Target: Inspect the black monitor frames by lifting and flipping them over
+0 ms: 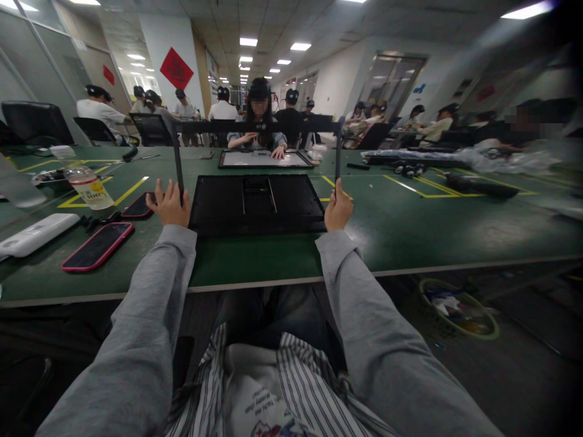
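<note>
Nearest: two grey sleeves. Left hand, outer fingers fanned, and right hand pinch one frame, two uprights flanking one panel on table. Two phones leftward.

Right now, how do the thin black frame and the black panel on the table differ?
The black frame is raised, with the left hand and right hand at its sides; the black panel lies on the green table. The frame shows thin bars and open space between, while the panel is broad and filled in. Both are black.
</note>
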`<state>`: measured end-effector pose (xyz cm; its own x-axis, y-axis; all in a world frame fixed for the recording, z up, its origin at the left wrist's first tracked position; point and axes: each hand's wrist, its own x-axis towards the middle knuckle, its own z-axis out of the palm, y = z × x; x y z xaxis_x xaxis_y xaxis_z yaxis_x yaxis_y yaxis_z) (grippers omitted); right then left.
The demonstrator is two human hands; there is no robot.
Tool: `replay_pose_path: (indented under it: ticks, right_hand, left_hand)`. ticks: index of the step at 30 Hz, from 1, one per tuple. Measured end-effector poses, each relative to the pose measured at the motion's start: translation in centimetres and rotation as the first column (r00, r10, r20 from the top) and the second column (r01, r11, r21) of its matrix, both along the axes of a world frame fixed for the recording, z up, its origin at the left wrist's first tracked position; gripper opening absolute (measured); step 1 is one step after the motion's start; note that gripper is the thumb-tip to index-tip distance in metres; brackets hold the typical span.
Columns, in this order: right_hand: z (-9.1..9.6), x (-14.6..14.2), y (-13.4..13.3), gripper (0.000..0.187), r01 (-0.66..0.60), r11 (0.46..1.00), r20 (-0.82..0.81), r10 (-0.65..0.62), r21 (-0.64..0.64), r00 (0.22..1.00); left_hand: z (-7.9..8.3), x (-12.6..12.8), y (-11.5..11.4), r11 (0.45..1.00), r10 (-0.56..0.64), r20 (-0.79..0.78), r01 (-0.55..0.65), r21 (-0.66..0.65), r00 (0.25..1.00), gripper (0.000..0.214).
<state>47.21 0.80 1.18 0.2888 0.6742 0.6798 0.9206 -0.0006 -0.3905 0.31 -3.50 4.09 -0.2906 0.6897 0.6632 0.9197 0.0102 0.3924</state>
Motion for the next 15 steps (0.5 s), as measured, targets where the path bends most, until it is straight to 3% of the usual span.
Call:
replay_pose_path:
  ticks: [5, 8, 15]
  right_hand:
    - [-1.5, 0.4, 1.1, 0.056, -0.045, 0.951, -0.024, 0.04, -0.306, 0.999]
    - [-1.7, 0.5, 1.1, 0.057, -0.043, 0.937, -0.022, 0.037, -0.347, 0.999]
    - [-1.5, 0.3, 0.7, 0.054, -0.036, 0.916, -0.033, 0.025, -0.4, 0.999]
  left_hand:
    - [-1.7, -0.5, 1.4, 0.976, -0.009, -0.036, 0.001, -0.217, 0.999, 0.041]
    - [-1.9, -0.6, 1.6, 0.953, -0.004, -0.046, -0.01, -0.304, 0.999, 0.038]
    - [-2.2, -0.6, 1.9, 0.941, 0.0, -0.06, -0.02, -0.338, 0.998, 0.036]
